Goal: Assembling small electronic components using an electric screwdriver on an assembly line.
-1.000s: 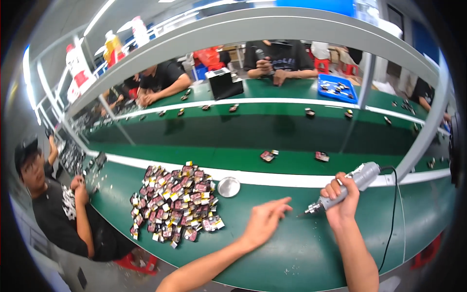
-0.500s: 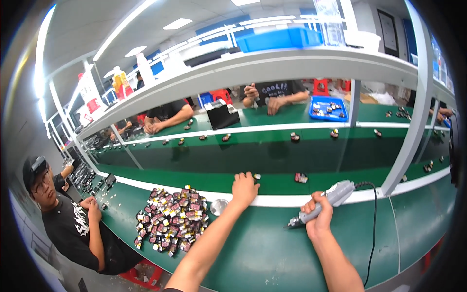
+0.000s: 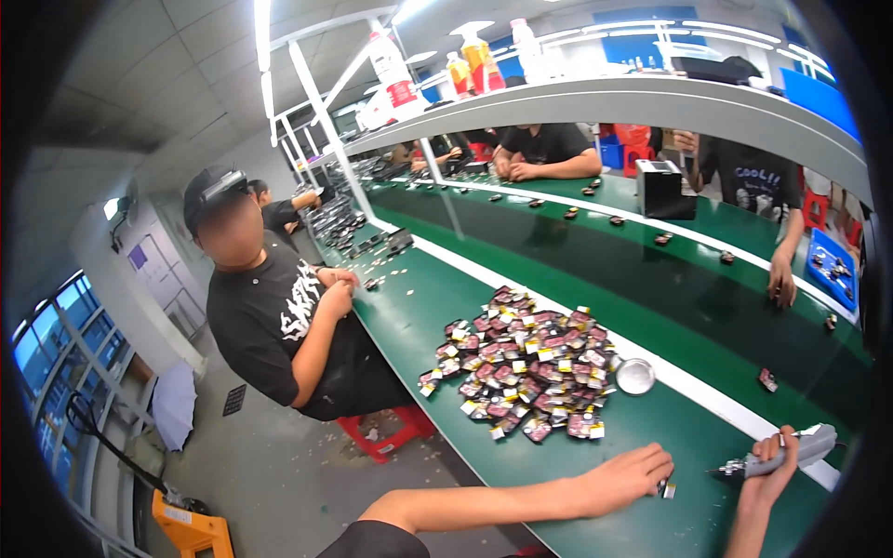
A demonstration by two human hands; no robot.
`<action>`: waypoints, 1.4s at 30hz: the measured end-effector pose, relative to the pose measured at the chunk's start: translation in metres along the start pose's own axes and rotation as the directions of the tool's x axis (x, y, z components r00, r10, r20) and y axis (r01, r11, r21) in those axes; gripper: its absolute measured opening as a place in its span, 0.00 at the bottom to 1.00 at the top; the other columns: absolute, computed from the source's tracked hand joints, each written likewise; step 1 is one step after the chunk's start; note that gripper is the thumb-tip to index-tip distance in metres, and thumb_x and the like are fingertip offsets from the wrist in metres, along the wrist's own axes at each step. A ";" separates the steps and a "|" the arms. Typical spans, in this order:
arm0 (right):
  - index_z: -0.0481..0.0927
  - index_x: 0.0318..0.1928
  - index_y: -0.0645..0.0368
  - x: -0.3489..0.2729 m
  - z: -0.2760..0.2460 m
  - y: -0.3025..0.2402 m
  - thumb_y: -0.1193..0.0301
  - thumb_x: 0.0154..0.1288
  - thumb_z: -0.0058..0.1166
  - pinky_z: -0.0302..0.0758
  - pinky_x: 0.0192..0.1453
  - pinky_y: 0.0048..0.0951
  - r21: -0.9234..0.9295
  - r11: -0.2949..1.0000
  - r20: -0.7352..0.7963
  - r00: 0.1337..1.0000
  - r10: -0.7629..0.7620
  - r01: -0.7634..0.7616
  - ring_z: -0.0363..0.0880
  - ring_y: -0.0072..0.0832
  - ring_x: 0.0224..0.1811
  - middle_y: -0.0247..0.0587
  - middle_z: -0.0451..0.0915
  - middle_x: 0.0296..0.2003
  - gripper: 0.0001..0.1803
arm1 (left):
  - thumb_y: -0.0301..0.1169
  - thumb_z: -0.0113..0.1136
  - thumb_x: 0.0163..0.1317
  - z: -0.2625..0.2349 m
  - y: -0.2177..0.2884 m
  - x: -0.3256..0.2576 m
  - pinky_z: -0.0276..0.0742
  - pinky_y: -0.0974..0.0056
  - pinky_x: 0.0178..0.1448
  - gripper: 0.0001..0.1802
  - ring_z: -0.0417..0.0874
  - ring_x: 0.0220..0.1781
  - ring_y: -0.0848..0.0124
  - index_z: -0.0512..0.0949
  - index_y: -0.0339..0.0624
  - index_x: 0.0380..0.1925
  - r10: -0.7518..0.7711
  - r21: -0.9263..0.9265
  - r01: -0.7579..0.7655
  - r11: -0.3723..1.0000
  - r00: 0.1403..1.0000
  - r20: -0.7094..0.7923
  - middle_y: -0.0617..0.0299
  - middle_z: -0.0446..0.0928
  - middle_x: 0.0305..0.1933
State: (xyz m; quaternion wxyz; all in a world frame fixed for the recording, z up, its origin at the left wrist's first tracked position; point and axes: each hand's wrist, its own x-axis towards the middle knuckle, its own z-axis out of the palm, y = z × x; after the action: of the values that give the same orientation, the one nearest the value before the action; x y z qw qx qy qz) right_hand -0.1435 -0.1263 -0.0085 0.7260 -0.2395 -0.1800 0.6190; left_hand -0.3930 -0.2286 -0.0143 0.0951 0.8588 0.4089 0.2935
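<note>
Over the green work table, my left hand has its fingers closed down on a small black part with a white and yellow tab. Most of that part is hidden by the fingertips. My right hand grips a grey electric screwdriver, its metal tip pointing left toward the left hand. Farther left lies a heap of similar black parts with reddish faces and yellow-white tabs. Between the heap and the white rail stands a small round metal dish.
A green conveyor belt carrying spaced parts runs beyond the white rail. A co-worker sits at the left; others work across the belt. An overhead shelf holds bottles. At the far right is a blue tray.
The view has swung left. My left hand has come back from the belt's edge to the near table, with a small black part at its fingertips. The right hand still grips the screwdriver.
</note>
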 end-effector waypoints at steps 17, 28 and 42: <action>0.68 0.33 0.63 -0.120 0.068 0.000 0.76 0.62 0.48 0.59 0.36 0.28 -0.041 0.902 -0.079 0.901 0.427 -0.430 0.57 0.25 0.26 0.34 0.58 0.23 0.04 | 0.32 0.56 0.52 0.008 0.005 -0.014 0.69 0.65 0.21 0.10 0.77 0.28 0.66 0.79 0.35 0.23 0.264 0.322 -0.207 0.924 0.954 -0.145 0.58 0.77 0.21; 0.77 0.44 0.63 -0.145 0.041 0.032 0.70 0.63 0.53 0.67 0.62 0.36 -0.252 0.787 -0.119 0.825 0.552 -0.563 0.73 0.34 0.51 0.44 0.77 0.45 0.11 | 0.34 0.56 0.46 0.027 0.021 -0.022 0.71 0.64 0.26 0.11 0.74 0.34 0.62 0.78 0.37 0.23 0.066 0.242 -0.012 0.970 0.974 -0.217 0.56 0.76 0.25; 0.67 0.32 0.55 -0.128 0.067 0.032 0.66 0.62 0.46 0.62 0.32 0.31 -0.264 0.900 -0.002 0.934 0.358 -0.346 0.60 0.25 0.18 0.31 0.61 0.16 0.07 | 0.28 0.60 0.50 -0.023 0.007 -0.046 0.74 0.61 0.59 0.22 0.76 0.55 0.56 0.76 0.23 0.43 0.055 0.182 -0.069 0.981 0.995 0.085 0.43 0.76 0.50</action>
State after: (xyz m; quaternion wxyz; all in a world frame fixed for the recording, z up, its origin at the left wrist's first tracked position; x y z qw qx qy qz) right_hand -0.2283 -0.2399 0.0333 0.5602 -0.3470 -0.2303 0.7161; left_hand -0.4243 -0.2695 -0.0120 0.0221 0.8873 0.4033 0.2225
